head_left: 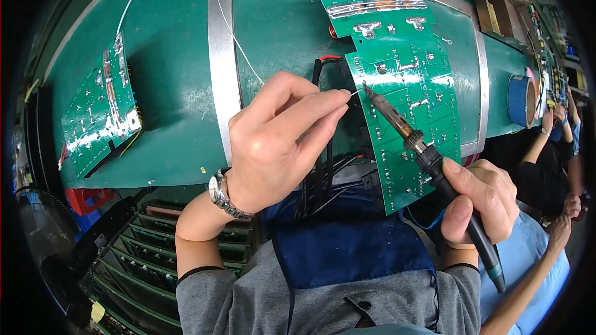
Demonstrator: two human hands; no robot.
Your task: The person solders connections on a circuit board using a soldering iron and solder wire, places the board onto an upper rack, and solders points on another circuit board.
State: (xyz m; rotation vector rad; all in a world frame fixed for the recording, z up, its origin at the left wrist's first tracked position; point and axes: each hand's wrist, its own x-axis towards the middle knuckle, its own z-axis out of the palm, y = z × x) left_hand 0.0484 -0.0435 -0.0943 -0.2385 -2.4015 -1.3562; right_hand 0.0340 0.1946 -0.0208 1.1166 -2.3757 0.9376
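The right hand (484,201) wraps a soldering iron (456,189), its tip near the large circuit board's (413,127) left edge; the left hand (279,139) pinches thin wire (356,92) (fingertips together) beside that edge. Right of the board stands a tape roll (516,100); leftward, wide tabletop (180,93) separates it from a second board (93,121).

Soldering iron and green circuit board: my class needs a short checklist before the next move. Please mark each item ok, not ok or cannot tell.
1. Right hand holds the soldering iron by its handle: ok.
2. Left hand apart from the iron's tip: ok, though close.
3. Thin wire held with its end toward the tip: ok.
4. Tip touching the green circuit board: cannot tell.
5. Tip hot: cannot tell.
6. Hands gloved: not ok, both bare.
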